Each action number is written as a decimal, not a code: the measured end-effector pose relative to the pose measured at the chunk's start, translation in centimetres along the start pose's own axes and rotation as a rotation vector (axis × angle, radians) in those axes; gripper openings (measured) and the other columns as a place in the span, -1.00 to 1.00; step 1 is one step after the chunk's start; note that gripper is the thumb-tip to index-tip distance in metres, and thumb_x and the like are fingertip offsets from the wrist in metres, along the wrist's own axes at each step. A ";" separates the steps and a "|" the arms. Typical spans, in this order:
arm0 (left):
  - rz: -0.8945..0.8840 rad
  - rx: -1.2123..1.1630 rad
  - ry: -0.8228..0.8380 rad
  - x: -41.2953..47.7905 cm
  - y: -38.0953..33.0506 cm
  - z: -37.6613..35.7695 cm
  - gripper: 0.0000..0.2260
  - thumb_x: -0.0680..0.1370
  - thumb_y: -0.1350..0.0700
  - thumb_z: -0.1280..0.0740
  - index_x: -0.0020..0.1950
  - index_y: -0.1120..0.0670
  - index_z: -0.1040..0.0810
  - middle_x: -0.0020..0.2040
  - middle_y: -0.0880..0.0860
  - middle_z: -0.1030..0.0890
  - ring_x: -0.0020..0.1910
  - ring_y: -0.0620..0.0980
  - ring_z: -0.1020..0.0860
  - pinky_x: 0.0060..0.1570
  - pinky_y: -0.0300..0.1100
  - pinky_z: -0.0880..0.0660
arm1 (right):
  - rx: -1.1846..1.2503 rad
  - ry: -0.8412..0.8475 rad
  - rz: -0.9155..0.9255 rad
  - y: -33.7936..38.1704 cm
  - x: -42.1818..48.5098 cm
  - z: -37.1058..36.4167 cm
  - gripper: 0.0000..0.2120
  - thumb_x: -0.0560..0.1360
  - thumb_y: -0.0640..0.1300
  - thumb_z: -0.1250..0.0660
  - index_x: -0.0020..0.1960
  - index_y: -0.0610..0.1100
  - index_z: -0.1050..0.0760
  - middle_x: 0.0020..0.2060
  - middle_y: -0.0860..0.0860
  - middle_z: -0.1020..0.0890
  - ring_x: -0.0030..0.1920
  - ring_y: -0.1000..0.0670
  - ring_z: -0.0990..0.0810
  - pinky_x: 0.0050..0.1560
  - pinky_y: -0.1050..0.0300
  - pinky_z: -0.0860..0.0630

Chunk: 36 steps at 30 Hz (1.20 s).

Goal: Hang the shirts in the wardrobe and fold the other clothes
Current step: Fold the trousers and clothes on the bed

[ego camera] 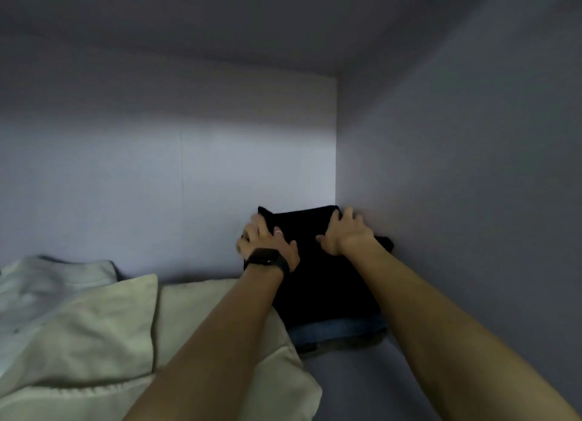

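A folded black garment lies on top of folded blue jeans in the back right corner of a wardrobe shelf. My left hand, with a black watch on the wrist, lies on the garment's far left edge, its fingers curled over that edge. On the far right part of the garment rests my right hand, fingers spread and reaching the side wall. Both forearms stretch in from the bottom of the view.
Folded cream-coloured clothes fill the shelf's left and front, with a pale light-blue piece behind them. The wardrobe's back wall, right side wall and low top panel close in the space. Bare shelf shows at front right.
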<state>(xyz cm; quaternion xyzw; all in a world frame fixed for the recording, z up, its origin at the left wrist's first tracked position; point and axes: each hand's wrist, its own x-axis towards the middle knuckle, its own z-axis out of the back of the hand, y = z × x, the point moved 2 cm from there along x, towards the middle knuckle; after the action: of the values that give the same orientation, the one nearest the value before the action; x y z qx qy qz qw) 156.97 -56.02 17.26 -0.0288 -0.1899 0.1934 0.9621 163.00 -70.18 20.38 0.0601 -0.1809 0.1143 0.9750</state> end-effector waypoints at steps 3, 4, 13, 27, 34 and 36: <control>-0.126 0.140 -0.061 -0.3 0.1 -0.9 -0.39 0.66 -0.19 0.09 0.63 0.11 -0.03 0.62 0.11 0.26 0.60 0.10 0.26 0.48 0.31 0.22 | -0.205 -0.116 0.193 0.8 -0.3 -0.9 -0.27 0.64 0.23 -0.09 0.64 0.02 0.19 0.61 -0.04 0.28 0.60 -0.19 0.24 0.53 -0.28 0.09; -0.126 0.121 -0.023 -0.1 0.3 -1.2 -0.40 0.67 -0.18 0.10 0.64 0.11 0.01 0.63 0.07 0.22 0.60 0.06 0.25 0.49 0.31 0.25 | -0.163 -0.041 0.221 0.7 -0.2 -1.8 -0.35 0.66 0.22 0.01 0.64 0.08 0.18 0.62 0.00 0.27 0.61 -0.13 0.27 0.54 -0.26 0.15; -0.141 -0.138 0.158 1.4 2.1 -1.9 -0.33 0.57 -0.27 0.07 0.64 -0.04 0.05 0.64 -0.03 0.15 0.61 0.00 0.17 0.55 0.18 0.10 | -0.029 0.020 0.186 -0.1 -1.7 -3.2 -0.46 0.68 0.18 0.11 0.63 0.09 -0.06 0.63 -0.01 -0.03 0.62 -0.09 0.02 0.57 -0.20 0.07; -0.523 -0.136 -0.150 -22.2 3.9 4.0 -0.53 0.62 -0.18 -0.13 0.51 -0.10 -0.34 0.48 -0.01 -0.36 0.49 0.03 -0.25 0.43 0.08 -0.21 | 0.196 -0.306 0.100 -1.8 -29.6 2.1 -0.55 0.62 0.07 -0.21 0.50 0.07 -0.38 0.54 -0.02 -0.33 0.55 -0.11 -0.21 0.54 -0.10 -0.17; -0.624 -0.215 -0.280 -35.6 4.1 -0.6 -0.54 0.51 -0.10 -0.19 0.39 -0.07 -0.51 0.41 0.06 -0.47 0.49 0.10 -0.30 0.44 0.22 -0.22 | 0.227 -0.358 -0.054 -7.2 -47.2 0.2 -0.54 0.55 0.10 -0.16 0.40 0.05 -0.51 0.41 -0.03 -0.51 0.45 -0.16 -0.38 0.42 -0.13 -0.39; -0.633 -0.272 -0.234 -39.8 3.8 -2.3 -0.54 0.49 -0.10 -0.17 0.34 -0.06 -0.56 0.35 0.05 -0.52 0.43 0.11 -0.38 0.38 0.20 -0.31 | 0.247 -0.358 -0.096 -8.7 -52.5 -0.8 -0.53 0.55 0.12 -0.13 0.38 0.03 -0.53 0.38 -0.02 -0.54 0.45 -0.13 -0.38 0.39 -0.13 -0.43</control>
<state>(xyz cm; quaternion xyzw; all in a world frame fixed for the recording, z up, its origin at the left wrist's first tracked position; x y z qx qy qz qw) 122.57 -67.73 0.52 -0.0742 -0.3220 -0.1389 0.9335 117.73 -89.04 -0.30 0.2071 -0.3325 0.0767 0.9169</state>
